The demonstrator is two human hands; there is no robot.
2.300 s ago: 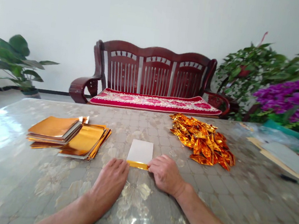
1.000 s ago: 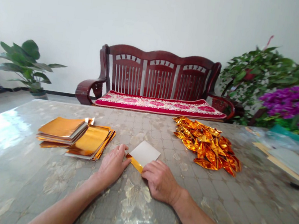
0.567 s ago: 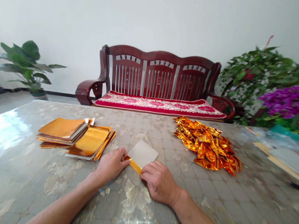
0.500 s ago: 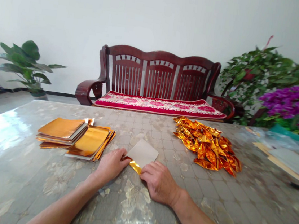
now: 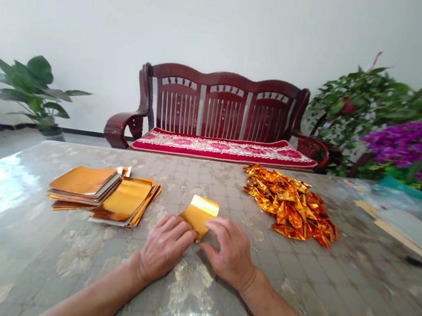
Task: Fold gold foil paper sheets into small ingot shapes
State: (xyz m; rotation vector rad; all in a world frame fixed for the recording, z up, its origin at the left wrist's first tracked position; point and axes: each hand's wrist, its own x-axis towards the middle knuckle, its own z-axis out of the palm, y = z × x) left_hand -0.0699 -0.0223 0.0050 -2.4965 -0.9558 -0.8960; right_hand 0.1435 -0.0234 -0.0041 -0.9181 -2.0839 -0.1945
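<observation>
1. Left hand (image 5: 167,245): fingers together over the near-left part of the sheet (image 5: 199,219); whether the thumb pinches from below is hidden. Bear down firmly here against the table (image 5: 188,283); this should prevent skewing.
2. Right hand (image 5: 232,255): thumb and forefinger apart, forefinger at the sheet's right edge. Use light contact; the foil will probably mark easily.
3. Near edge: square it before applying pressure, then press evenly from side to side for a crisp crease.
4. Sheet position: gold face up, askew between both hands, its far edge beyond all fingertips.
5. Stacks (image 5: 83,180) left, pile (image 5: 293,204) right: both clear of the fingers.
</observation>
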